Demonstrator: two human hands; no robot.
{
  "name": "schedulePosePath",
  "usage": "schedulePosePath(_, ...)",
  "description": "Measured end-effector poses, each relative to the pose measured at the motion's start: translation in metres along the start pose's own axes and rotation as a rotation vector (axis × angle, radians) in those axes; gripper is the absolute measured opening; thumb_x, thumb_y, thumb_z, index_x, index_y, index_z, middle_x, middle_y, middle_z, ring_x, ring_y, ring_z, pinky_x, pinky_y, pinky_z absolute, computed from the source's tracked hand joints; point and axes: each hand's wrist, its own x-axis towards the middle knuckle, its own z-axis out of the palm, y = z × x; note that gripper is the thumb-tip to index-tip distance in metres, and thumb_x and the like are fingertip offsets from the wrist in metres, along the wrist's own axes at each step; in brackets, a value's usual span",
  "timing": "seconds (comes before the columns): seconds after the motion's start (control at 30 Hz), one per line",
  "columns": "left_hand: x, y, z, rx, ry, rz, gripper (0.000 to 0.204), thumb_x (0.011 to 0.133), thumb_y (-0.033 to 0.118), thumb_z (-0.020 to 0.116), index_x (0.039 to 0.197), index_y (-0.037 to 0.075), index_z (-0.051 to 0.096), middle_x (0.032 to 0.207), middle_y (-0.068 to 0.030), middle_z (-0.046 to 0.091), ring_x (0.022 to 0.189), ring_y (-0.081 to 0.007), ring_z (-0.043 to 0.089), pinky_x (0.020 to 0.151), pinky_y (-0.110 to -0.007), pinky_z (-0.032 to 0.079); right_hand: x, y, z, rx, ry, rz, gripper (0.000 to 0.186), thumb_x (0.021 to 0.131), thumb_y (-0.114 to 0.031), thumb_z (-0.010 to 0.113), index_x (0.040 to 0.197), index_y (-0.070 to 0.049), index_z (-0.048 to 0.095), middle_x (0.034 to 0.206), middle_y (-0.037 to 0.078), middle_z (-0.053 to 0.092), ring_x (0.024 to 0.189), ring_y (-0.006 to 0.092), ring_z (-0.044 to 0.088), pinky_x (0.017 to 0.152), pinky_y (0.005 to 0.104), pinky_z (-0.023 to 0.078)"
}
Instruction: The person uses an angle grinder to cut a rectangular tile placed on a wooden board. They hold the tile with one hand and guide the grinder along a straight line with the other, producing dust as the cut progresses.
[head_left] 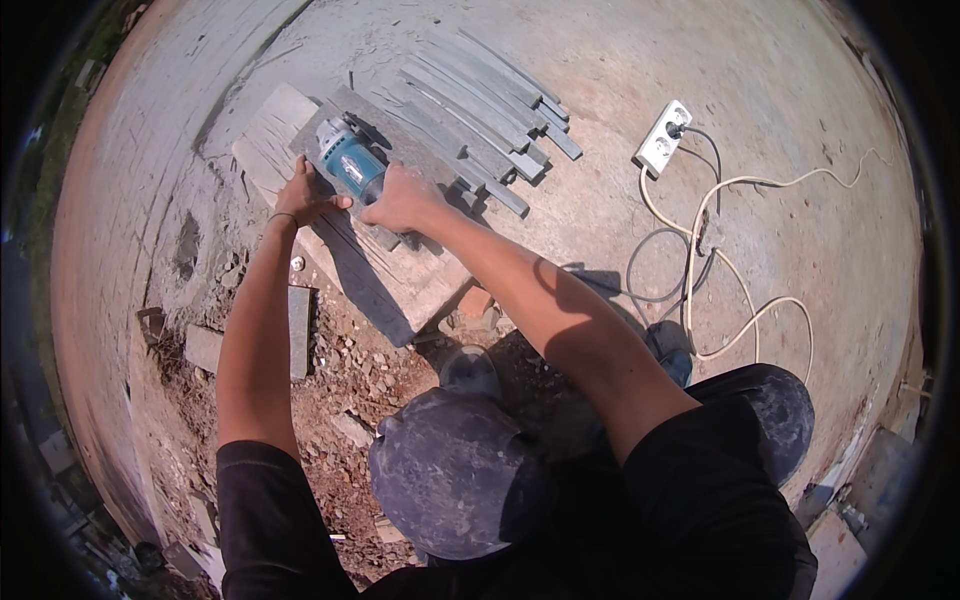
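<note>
A teal angle grinder [352,165] with a silver head lies over a grey stone slab [312,118]. My right hand [405,200] is closed around the grinder's dark rear end. At the slab's near left edge is my left hand [305,192], its thumb stretched toward the grinder and its fingers gripping the edge. Beneath the slab sits a pale, scored board [375,270], tilted across the ground. The grinder's disc is hidden under its body. Several narrow grey stone strips [480,100] lie side by side just beyond my right hand.
To the right, a white power strip [662,138] holds a dark plug; its pale cord [735,182] loops over the concrete. Rubble [350,370] and a grey stone piece [300,330] lie nearer me. My dusty knee [455,475] is bent close by.
</note>
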Motion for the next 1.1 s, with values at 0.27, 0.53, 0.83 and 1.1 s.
schedulePosePath(0.27,-0.002,0.005,-0.003,-0.025,-0.01,-0.008,0.136,0.049,0.066,0.086,0.142,-0.016,0.031,0.158,-0.0273,0.019,0.138,-0.0404,0.04,0.111,-0.041,0.037,-0.006,0.005,-0.002,-0.003,-0.005,0.003,0.079,0.063,-0.039,0.077,0.12,0.012,0.053,0.113,0.03,0.065,0.106,0.0383,0.066,0.091,0.0407,0.053)
schedulePosePath(0.53,-0.001,0.004,-0.002,-0.011,-0.021,0.005,0.137,0.049,0.068,0.085,0.142,-0.018,0.03,0.158,-0.0302,0.017,0.138,-0.0406,0.039,0.111,-0.04,0.038,-0.011,0.01,0.0,0.002,0.013,-0.013,0.077,0.063,-0.038,0.077,0.117,0.012,0.055,0.109,0.029,0.066,0.103,0.0386,0.067,0.089,0.0401,0.054)
schedulePosePath(0.83,0.005,0.0,-0.002,0.032,-0.088,-0.039,0.146,0.046,0.071,0.085,0.147,-0.014,0.021,0.162,-0.0235,0.011,0.143,-0.0379,0.032,0.113,-0.052,0.032,-0.019,0.01,-0.004,0.018,-0.026,-0.001,0.078,0.063,-0.036,0.076,0.12,0.012,0.052,0.107,0.029,0.067,0.102,0.0376,0.067,0.088,0.0403,0.055)
schedulePosePath(1.1,0.01,-0.002,0.004,0.076,-0.064,-0.063,0.151,0.043,0.072,0.085,0.15,-0.011,0.017,0.163,-0.0185,0.008,0.146,-0.0355,0.028,0.111,-0.064,0.027,-0.023,0.014,-0.004,0.0,-0.015,-0.018,0.081,0.063,-0.039,0.077,0.12,0.012,0.051,0.108,0.03,0.066,0.102,0.0381,0.067,0.089,0.0404,0.055)
